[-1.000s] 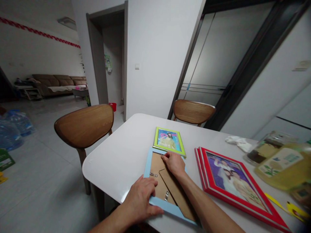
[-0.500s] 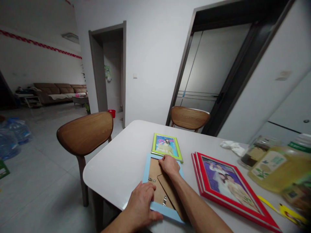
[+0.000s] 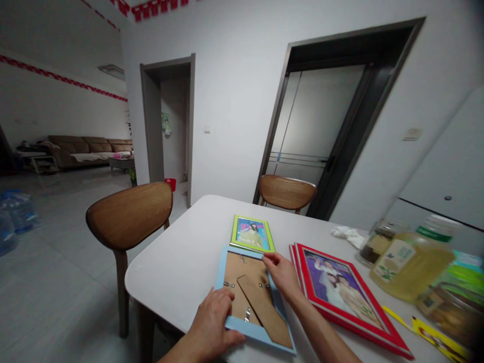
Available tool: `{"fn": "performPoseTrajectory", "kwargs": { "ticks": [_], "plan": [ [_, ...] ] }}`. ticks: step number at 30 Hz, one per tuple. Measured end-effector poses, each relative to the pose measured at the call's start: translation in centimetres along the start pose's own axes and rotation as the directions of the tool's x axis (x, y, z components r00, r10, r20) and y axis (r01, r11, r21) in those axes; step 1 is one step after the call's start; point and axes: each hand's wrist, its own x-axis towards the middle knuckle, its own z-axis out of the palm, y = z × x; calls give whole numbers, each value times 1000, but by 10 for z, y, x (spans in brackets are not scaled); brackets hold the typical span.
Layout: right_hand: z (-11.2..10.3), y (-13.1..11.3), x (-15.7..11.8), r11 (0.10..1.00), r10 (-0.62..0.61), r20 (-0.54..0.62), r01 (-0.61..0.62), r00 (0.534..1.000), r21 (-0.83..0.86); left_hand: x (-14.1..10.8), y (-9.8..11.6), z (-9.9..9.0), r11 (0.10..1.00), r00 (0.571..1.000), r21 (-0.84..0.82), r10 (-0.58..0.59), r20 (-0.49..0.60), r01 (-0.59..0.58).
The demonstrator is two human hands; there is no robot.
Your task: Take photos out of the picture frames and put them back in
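Observation:
A light blue photo frame lies face down on the white table, its brown backing board showing with metal clips and a stand leg. My left hand grips the frame's lower left corner, thumb along the bottom edge and fingers over the left side. My right hand is at the upper right corner, its fingers pressed together on the blue rim. Just behind lies a green photo frame, picture up. To the right, red photo frames are stacked.
A yellow liquid bottle, glass jars, a white tissue and a yellow item stand or lie at the right. Wooden chairs are at the left and far sides.
My right hand has moved from the frame's top edge to its upper right corner, uncovering more clips and the stand leg. The head view has shifted slightly.

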Motion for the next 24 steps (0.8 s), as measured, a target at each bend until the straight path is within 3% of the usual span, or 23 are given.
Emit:
{"fn": "performPoseTrajectory", "kwargs": {
  "ticks": [4, 6, 8, 9, 11, 13, 16, 19, 22, 24],
  "plan": [
    [-17, 12, -41, 972, 130, -25, -122, 991, 202, 2, 13, -15, 980, 992, -194, -73, -102, 52],
    [-12, 7, -64, 911, 199, 74, -213, 977, 353, 6, 23, -15, 930, 978, -362, -128, -165, 61],
    [-1, -5, -82, 641, 249, 355, -428, 901, 637, 11, 36, -7, 816, 965, -575, -198, -175, 63],
    [5, -12, -88, 509, 230, 427, -482, 874, 713, 13, 44, -2, 738, 963, -671, -224, -153, 65],
    [11, -26, -93, 323, 169, 430, -462, 887, 826, 19, 60, 8, 602, 966, -796, -237, -102, 63],
    [5, -33, -91, 272, 169, 309, -346, 936, 898, 28, 76, 12, 530, 967, -848, -219, -130, 6],
    [-27, -25, -80, 378, 310, 146, -263, 939, 888, 46, 94, 5, 446, 950, -890, -227, -215, -95],
    [-77, 0, -63, 607, 400, 35, -293, 916, 739, 63, 105, 2, 393, 959, -919, -249, -137, -29],
    [-127, 33, -40, 772, 421, -51, -328, 906, 545, 80, 110, 24, 385, 982, -921, -186, -18, 56],
    [-154, 55, -24, 863, 399, -102, -335, 911, 379, 91, 111, 51, 456, 988, -885, -149, 31, 97]
  ]
}}
